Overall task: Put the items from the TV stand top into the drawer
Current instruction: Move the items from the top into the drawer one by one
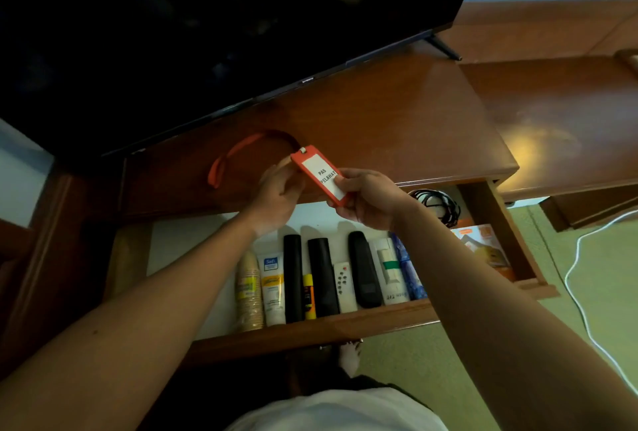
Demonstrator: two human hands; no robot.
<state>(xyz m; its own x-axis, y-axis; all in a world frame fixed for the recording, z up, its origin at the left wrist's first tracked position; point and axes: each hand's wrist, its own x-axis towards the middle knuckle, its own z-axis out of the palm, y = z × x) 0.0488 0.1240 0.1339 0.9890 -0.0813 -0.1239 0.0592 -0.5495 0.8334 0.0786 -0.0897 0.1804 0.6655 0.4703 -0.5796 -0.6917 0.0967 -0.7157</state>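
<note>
An orange visitor pass (321, 173) with a white label reading "PAS PELAWAT" is held above the front edge of the TV stand top (397, 120). My right hand (366, 197) grips its lower end. My left hand (276, 196) touches its upper left side, near where the orange lanyard (238, 151) joins it. The lanyard loops back over the stand top. Below my hands the drawer (310, 330) is pulled out, holding black remotes (362, 268), a white remote (343, 285), tubes (272, 289) and small boxes in a row.
A large black TV (207, 16) stands at the back of the stand. A coil of black cable (436, 204) and an orange box (483, 247) lie at the drawer's right end. A white cable (576, 278) runs over the green floor on the right.
</note>
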